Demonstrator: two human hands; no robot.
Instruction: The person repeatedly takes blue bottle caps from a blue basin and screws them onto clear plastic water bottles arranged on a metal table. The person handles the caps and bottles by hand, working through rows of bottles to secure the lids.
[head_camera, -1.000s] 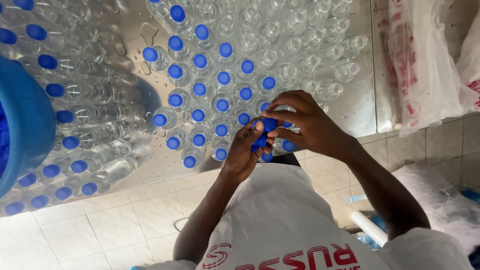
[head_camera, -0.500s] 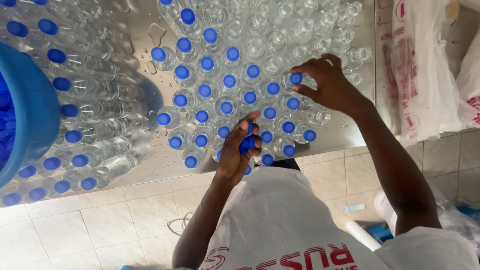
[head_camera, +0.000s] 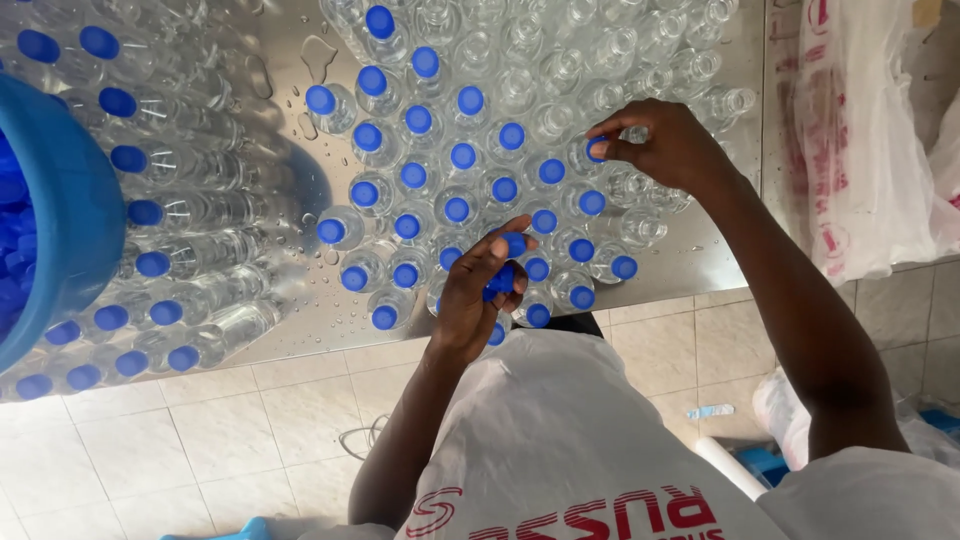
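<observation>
The right hand (head_camera: 672, 148) pinched a blue cap (head_camera: 596, 150) onto a clear bottle (head_camera: 590, 165) beneath its fingertips. The left hand (head_camera: 484, 290) clenched spare caps (head_camera: 503, 278) above the counter (head_camera: 280, 60), near capped bottles (head_camera: 415, 175).

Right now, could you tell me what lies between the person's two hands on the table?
In the head view, capped clear bottles stand between the left hand, which holds blue caps, and the right hand.

The wet stainless-steel table (head_camera: 300, 330) carried a dense cluster of upright clear plastic bottles (head_camera: 470, 180), many fitted with round blue screw caps, others uncapped. Further capped clear bottles (head_camera: 190, 215) lay on their sides at its left, beside a blue plastic tub (head_camera: 60, 220).
</observation>
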